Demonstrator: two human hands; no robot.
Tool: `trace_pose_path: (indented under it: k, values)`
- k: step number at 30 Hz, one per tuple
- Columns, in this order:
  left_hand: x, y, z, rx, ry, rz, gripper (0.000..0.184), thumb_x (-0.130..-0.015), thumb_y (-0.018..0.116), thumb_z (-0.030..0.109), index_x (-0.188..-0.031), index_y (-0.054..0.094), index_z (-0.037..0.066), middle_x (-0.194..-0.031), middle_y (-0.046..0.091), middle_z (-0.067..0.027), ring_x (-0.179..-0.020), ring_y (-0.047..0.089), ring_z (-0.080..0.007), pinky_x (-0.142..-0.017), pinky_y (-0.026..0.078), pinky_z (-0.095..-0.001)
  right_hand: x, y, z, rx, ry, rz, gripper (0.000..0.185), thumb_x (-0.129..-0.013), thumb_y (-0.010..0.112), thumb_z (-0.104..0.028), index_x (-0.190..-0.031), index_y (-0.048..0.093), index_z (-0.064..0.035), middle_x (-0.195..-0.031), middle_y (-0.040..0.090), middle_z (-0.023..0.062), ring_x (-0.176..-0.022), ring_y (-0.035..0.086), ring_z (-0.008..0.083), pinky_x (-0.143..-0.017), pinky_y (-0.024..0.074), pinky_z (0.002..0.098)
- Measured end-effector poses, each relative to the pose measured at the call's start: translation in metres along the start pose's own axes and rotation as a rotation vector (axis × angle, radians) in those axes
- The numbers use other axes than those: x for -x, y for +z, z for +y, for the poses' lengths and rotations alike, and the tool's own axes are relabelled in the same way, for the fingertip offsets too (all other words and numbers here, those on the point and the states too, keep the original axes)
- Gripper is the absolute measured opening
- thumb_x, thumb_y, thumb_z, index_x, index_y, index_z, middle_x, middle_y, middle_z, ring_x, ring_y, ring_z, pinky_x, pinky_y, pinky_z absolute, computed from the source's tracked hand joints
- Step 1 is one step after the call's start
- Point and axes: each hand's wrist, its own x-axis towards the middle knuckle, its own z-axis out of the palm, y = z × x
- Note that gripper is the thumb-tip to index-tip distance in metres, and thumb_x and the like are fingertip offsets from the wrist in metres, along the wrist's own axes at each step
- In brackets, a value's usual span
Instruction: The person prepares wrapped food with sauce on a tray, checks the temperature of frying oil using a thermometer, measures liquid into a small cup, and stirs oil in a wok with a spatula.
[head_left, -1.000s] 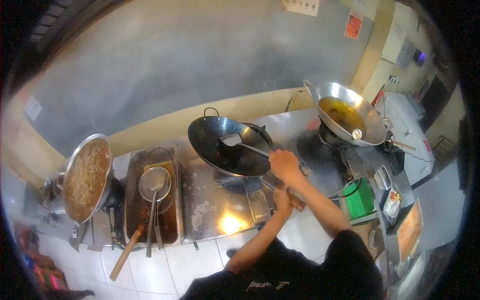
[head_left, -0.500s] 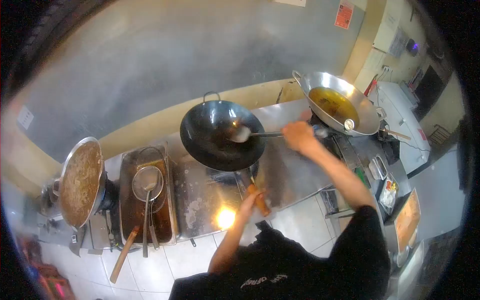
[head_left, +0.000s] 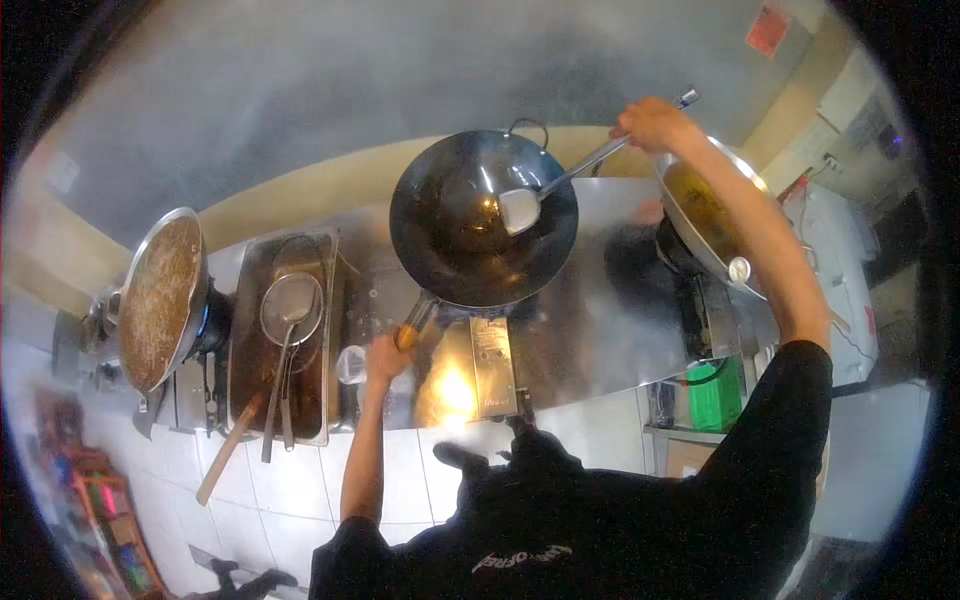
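Observation:
A dark wok (head_left: pixel 450 245) is over the steel counter, its inside facing me. My left hand (head_left: pixel 388 358) is closed round its wooden-gripped handle (head_left: pixel 410 325) at the near side. My right hand (head_left: pixel 655 127), raised beyond the wok's right rim, grips the long metal handle of a wok spatula (head_left: pixel 590 162). The spatula's pale blade (head_left: pixel 520 210) lies against the inside of the wok, right of centre. I can make out a dark, shiny surface inside the wok but no food. The wok's underside is hidden.
Left stands a wide pan of brown bubbling liquid (head_left: pixel 160 300) over a blue flame. Beside it, a steel tray (head_left: pixel 330 400) holds strainers (head_left: pixel 292 305) and a wooden handle. A large pan of yellow oil (head_left: pixel 712 210) sits right, partly behind my forearm. The grey wall (head_left: pixel 330 90) rises behind.
My right hand has lifted the spatula handle up and to the right, making it steeper. My left hand and the wok handle have shifted left, and the wok is turned. The view has moved too.

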Motion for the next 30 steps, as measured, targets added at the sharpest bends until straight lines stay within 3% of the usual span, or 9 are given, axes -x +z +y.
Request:
trace_pose_path:
  k: [4,7,9,12,15,18,21,24,30]
  values:
    - [-0.011,-0.018,0.007,-0.220,-0.062,0.097,0.041,-0.073,0.071,0.044,-0.100,0.070,0.013,-0.084,0.068,-0.0190,-0.080,0.066,-0.0387,-0.070,0.052,-0.0491,-0.040,0.030,0.002,-0.128,-0.041,-0.130,0.032,-0.080,0.065,-0.012,-0.110,0.069,-0.0214,-0.091,0.069,0.0126,-0.091,0.065,0.0342,-0.077,0.0535,0.0448]
    - [-0.020,-0.016,0.001,-0.353,-0.063,0.299,0.040,-0.072,0.072,0.044,-0.078,0.073,0.005,-0.072,0.065,-0.0234,-0.066,0.065,-0.0413,-0.061,0.053,-0.0488,-0.073,0.040,0.025,-0.034,-0.177,-0.065,0.030,-0.081,0.066,-0.014,-0.110,0.069,-0.0210,-0.092,0.068,0.0131,-0.092,0.065,0.0338,-0.079,0.0519,0.0464]
    - [-0.032,-0.012,-0.009,-0.393,-0.090,0.227,0.037,-0.073,0.070,0.043,-0.084,0.072,0.007,-0.075,0.066,-0.0223,-0.070,0.065,-0.0408,-0.064,0.053,-0.0488,-0.092,0.047,0.033,-0.083,-0.205,0.086,0.030,-0.082,0.066,-0.015,-0.112,0.069,-0.0202,-0.092,0.068,0.0127,-0.093,0.064,0.0337,-0.081,0.0507,0.0468]
    - [-0.042,-0.012,-0.012,-0.422,-0.092,0.166,0.033,-0.074,0.068,0.038,-0.092,0.071,0.010,-0.078,0.067,-0.0210,-0.072,0.066,-0.0401,-0.066,0.053,-0.0484,-0.130,0.061,0.025,-0.172,-0.286,-0.009,0.030,-0.083,0.066,-0.017,-0.113,0.068,-0.0191,-0.095,0.068,0.0124,-0.094,0.064,0.0346,-0.082,0.0505,0.0472]
    - [-0.042,-0.016,-0.008,-0.364,-0.096,0.192,0.034,-0.074,0.069,0.038,-0.092,0.072,0.010,-0.077,0.067,-0.0209,-0.071,0.066,-0.0400,-0.065,0.054,-0.0482,-0.161,0.055,0.043,-0.019,-0.374,0.087,0.032,-0.083,0.065,-0.019,-0.115,0.067,-0.0191,-0.097,0.068,0.0123,-0.096,0.063,0.0346,-0.083,0.0504,0.0462]
    - [-0.040,-0.014,-0.004,-0.355,-0.161,0.182,0.036,-0.070,0.074,0.040,-0.080,0.073,0.006,-0.073,0.066,-0.0233,-0.069,0.065,-0.0408,-0.065,0.053,-0.0488,-0.179,0.048,0.028,-0.096,-0.298,-0.142,0.036,-0.088,0.060,-0.023,-0.123,0.061,-0.0177,-0.114,0.061,0.0073,-0.113,0.053,0.0297,-0.094,0.0461,0.0439]
    - [-0.053,-0.013,-0.009,-0.404,-0.156,0.188,0.036,-0.069,0.074,0.041,-0.080,0.073,0.007,-0.073,0.066,-0.0224,-0.069,0.065,-0.0405,-0.065,0.053,-0.0483,-0.182,0.046,0.021,-0.219,-0.457,-0.086,0.036,-0.087,0.061,-0.023,-0.122,0.062,-0.0178,-0.112,0.062,0.0069,-0.109,0.055,0.0306,-0.094,0.0460,0.0448]
    - [-0.049,-0.012,-0.011,-0.401,-0.165,0.209,0.038,-0.068,0.075,0.042,-0.078,0.073,0.006,-0.072,0.066,-0.0227,-0.070,0.066,-0.0404,-0.065,0.053,-0.0486,-0.208,0.044,0.033,-0.068,-0.415,-0.125,0.034,-0.087,0.061,-0.021,-0.121,0.063,-0.0168,-0.111,0.062,0.0071,-0.108,0.056,0.0311,-0.093,0.0463,0.0452]
    - [-0.051,-0.018,-0.002,-0.326,-0.148,0.219,0.042,-0.067,0.075,0.044,-0.074,0.072,0.003,-0.073,0.066,-0.0232,-0.070,0.066,-0.0399,-0.065,0.054,-0.0490,-0.215,0.060,0.022,-0.163,-0.474,-0.037,0.033,-0.086,0.062,-0.017,-0.118,0.064,-0.0154,-0.110,0.063,0.0096,-0.108,0.057,0.0316,-0.092,0.0470,0.0451]
